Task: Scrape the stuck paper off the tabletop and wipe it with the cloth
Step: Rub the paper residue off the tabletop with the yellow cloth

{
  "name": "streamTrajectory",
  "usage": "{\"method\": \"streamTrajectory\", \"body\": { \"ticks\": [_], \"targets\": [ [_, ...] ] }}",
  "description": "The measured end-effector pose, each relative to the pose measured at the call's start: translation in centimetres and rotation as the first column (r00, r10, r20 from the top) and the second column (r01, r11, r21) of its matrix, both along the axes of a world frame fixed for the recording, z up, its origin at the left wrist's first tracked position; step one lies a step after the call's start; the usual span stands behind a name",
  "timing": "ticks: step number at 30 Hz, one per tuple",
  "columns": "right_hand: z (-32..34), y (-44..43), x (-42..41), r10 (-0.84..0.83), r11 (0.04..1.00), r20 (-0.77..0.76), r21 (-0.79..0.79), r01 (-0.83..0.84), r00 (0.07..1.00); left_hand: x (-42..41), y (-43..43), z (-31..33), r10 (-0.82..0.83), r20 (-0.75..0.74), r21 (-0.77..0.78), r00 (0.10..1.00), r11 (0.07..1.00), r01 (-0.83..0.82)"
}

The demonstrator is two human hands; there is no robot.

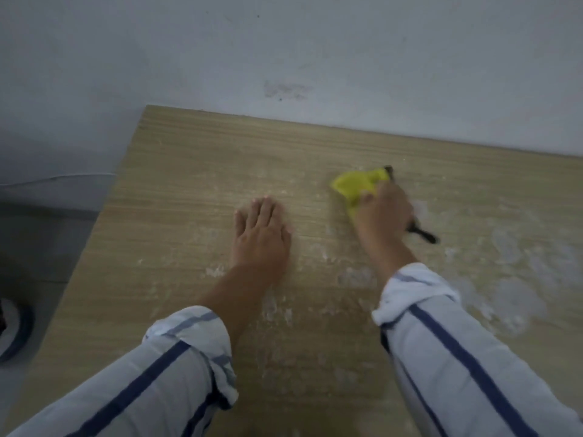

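Where the rolled striped sleeves [176, 367] end, both forearms reach out over the wood-grain table [189, 159]. Paper [504, 298] clings to it as whitish, patchy smears, thickest near the right edge of view, with thinner flecks between the arms. The left hand [262, 234] lies flat, palm down, fingers straight and close together, pointing away from the person. Farther out and to its right, well apart from it, the right hand [383, 212] is curled over a cloth [353, 184], pressing it to the tabletop. The cloth is bright yellow and bunched, spilling out to the far left of the fingers. Under the same hand runs a black scraper [424, 236]. Its long axis goes from near right to far left: one dark end sticks out behind the palm, the other just past the cloth. Motion blur hides the exact grip on the scraper. Beyond the table's far edge stands a pale, scuffed wall [315, 52].
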State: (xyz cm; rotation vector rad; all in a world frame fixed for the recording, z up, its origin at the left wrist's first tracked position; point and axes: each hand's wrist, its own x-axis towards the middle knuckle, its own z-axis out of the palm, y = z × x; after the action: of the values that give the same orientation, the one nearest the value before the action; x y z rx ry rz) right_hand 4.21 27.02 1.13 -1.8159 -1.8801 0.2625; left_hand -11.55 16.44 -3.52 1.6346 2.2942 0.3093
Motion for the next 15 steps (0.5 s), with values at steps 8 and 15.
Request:
{"method": "streamTrajectory", "body": {
  "ticks": [8,15],
  "targets": [
    [-4.3,0.8,0.2,0.324,0.941,0.155,-0.149,-0.303,0.933,0.8,0.7,-0.1,0.035,-0.046,-0.02,0.998,0.999,-0.036],
    [-1.9,7.4,8.3,-0.158,0.955,0.201,-0.217,0.201,0.967,4.3,4.6,-0.1,0.016,-0.017,0.012,1.0,1.0,-0.016]
  ]
}}
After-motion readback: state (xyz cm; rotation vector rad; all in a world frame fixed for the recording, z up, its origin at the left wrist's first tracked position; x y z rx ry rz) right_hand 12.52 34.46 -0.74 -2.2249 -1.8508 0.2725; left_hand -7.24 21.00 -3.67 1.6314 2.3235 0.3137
